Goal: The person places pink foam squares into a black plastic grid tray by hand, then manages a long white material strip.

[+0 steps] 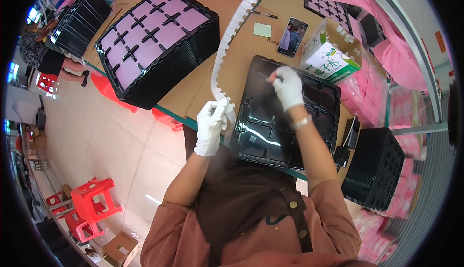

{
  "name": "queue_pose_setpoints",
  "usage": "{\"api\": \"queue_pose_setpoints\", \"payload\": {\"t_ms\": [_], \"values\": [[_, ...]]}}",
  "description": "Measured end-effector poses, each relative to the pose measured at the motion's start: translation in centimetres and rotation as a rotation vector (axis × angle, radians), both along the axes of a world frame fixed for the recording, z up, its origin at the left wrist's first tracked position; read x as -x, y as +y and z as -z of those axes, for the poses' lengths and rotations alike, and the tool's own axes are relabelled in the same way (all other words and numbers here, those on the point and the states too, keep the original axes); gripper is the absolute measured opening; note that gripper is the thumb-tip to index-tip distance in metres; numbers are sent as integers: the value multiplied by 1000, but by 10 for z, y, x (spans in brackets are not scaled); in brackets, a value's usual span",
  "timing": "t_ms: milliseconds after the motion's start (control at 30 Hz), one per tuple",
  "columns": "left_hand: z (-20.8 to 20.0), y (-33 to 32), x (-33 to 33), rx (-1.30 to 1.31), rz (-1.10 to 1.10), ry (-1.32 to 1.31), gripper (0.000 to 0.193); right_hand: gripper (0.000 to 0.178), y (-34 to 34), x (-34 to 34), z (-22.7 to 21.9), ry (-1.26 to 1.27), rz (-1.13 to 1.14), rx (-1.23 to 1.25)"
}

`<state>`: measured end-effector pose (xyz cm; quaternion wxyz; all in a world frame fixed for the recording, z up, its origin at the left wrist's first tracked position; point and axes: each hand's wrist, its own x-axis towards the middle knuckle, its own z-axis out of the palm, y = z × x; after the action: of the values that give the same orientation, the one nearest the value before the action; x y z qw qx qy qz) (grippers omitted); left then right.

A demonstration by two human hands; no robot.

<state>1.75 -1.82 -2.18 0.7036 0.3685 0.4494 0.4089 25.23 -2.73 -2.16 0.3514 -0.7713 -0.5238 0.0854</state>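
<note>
white notched strip curves from pinching left fingers; right fingers curled, grip unclear

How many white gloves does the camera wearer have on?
2: one on the left hand, which holds the white strip, and one on the right hand, over the black tray. Neither is hidden.

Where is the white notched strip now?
In the head view, the white strip runs from the top edge down to the left hand, between the black tray stack on its left and the flat black tray on its right.
</note>
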Motion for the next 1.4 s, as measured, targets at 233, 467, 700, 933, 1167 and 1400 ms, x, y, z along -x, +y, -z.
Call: {"api": "queue_pose_setpoints", "payload": {"t_ms": [233, 467, 700, 933, 1167, 1400], "values": [[3, -10, 7, 52, 18, 18, 21, 11, 34, -21, 18, -252, -116, 339], [0, -10, 5, 40, 28, -8, 21, 22, 19, -1, 24, 149, 73, 75], [4, -26, -15, -62, 81, -179, 19, 17, -55, 91, 1, 1181, -238, 0], [-27, -21, -26, 150, 258, -144, 20, 12, -84, 78, 3, 1402, -137, 28], [-16, -14, -40, 127, 314, -79, 28, 15, -93, 89, -19, 239, -81, -432], [-9, 3, -29, 69, 145, 14, 29, 12, -102, -12, -27, 297, 135, -247]]}}
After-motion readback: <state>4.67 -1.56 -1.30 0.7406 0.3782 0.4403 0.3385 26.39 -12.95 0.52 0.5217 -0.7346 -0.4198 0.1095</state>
